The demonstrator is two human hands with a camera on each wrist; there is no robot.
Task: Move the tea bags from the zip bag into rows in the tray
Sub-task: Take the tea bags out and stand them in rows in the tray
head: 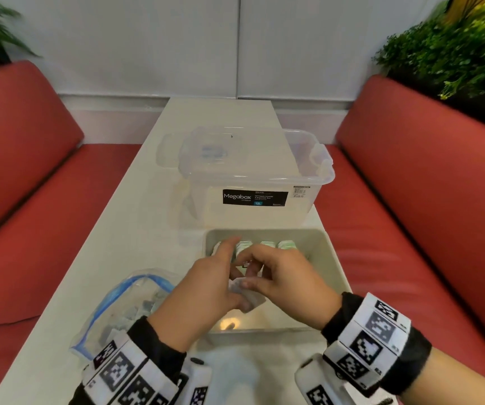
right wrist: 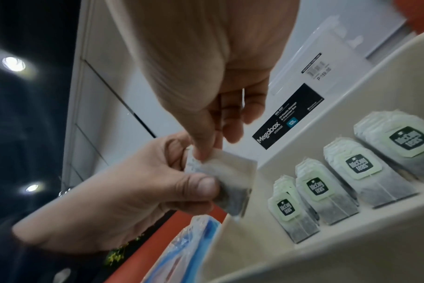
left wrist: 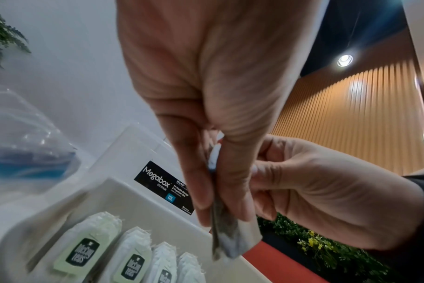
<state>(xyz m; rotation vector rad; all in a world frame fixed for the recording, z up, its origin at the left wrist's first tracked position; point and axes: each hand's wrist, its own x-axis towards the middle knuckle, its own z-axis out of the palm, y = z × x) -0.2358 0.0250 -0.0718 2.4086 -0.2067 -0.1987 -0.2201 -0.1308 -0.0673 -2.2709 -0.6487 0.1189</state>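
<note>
Both hands meet over the beige tray (head: 336, 258). My left hand (head: 232, 290) grips a small bunch of white tea bags (head: 248, 296) between thumb and fingers, with the index finger stretched out. My right hand (head: 251, 277) pinches the top edge of the tea bags (right wrist: 226, 168); the left thumb (right wrist: 206, 186) presses on them. Edge-on, the tea bags (left wrist: 232, 239) hang below the left fingers. Four stacks of tagged tea bags (right wrist: 351, 168) lie in a row at the tray's far end (head: 264, 246). The clear zip bag (head: 127, 305) with a blue seal lies open left of the tray with more tea bags inside.
A clear Megabox storage box (head: 253, 176) stands just behind the tray, its lid (head: 174, 150) behind and to the left. The narrow white table (head: 112, 229) runs between two red benches (head: 410, 229). A cable (head: 4, 323) lies on the left bench.
</note>
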